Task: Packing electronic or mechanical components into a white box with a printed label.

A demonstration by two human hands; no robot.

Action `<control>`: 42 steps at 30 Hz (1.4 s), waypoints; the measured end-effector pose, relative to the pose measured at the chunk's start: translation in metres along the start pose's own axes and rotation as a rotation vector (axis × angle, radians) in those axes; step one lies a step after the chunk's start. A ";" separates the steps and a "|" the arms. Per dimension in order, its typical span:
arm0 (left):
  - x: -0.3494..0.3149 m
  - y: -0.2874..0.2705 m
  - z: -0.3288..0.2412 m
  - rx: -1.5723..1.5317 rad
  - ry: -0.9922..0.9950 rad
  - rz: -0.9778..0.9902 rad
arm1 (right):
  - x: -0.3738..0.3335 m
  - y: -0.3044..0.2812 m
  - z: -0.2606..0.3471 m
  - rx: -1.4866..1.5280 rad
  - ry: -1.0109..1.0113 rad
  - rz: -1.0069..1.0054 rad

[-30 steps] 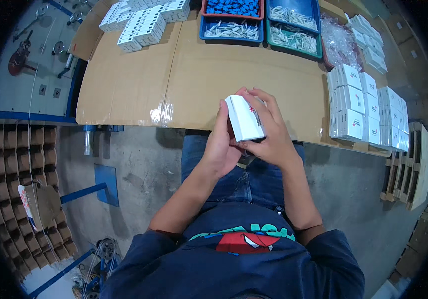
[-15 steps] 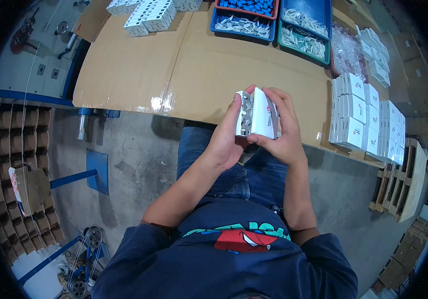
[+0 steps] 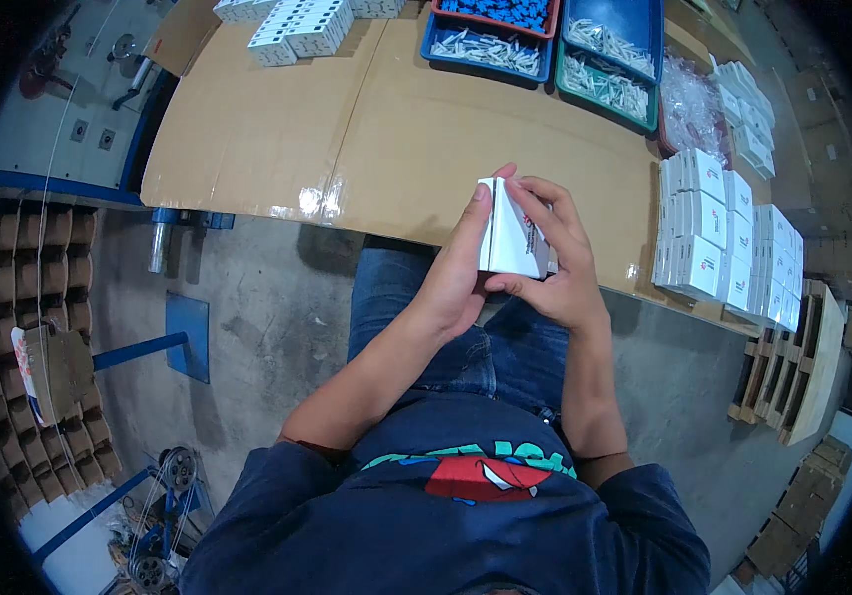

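Observation:
A small white plastic case with a printed mark on its face is held between both hands, above my lap by the table's near edge. My left hand wraps its left side, thumb along the white edge. On the other side my right hand grips it, fingers over the top and thumb at the lower corner. The case's two white parts now meet along a thin seam, so its inside is hidden.
The cardboard-covered table carries white blocks at the far left. Farther back are a red tray of blue pieces, a blue tray of pale slim parts and a green tray. Stacked white cases stand on the right.
The right-hand cover has come against the left-hand base. The gap that showed the parts inside has closed to a seam. Both hands stay in nearly the same place.

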State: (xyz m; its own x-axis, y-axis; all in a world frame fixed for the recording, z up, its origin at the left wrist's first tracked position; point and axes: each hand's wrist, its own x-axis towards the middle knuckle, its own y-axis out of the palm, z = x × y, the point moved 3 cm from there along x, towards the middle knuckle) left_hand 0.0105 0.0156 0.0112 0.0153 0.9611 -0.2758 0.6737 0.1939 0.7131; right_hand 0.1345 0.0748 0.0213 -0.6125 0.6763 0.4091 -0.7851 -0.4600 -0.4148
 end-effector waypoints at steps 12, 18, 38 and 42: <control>-0.002 0.003 -0.005 0.054 0.036 0.005 | 0.000 0.002 0.000 -0.008 0.000 0.015; -0.001 0.002 -0.002 0.056 0.046 0.024 | 0.000 0.001 0.000 0.003 0.005 0.017; 0.003 0.000 0.001 0.096 0.070 0.016 | -0.003 -0.002 -0.009 0.117 0.060 0.018; 0.003 -0.001 0.000 0.090 0.070 0.014 | -0.001 -0.002 -0.005 0.047 0.026 0.027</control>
State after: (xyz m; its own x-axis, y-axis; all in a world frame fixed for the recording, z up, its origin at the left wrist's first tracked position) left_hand 0.0098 0.0182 0.0093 -0.0241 0.9756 -0.2184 0.7377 0.1648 0.6547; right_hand 0.1369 0.0775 0.0176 -0.6314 0.6777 0.3769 -0.7722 -0.5047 -0.3861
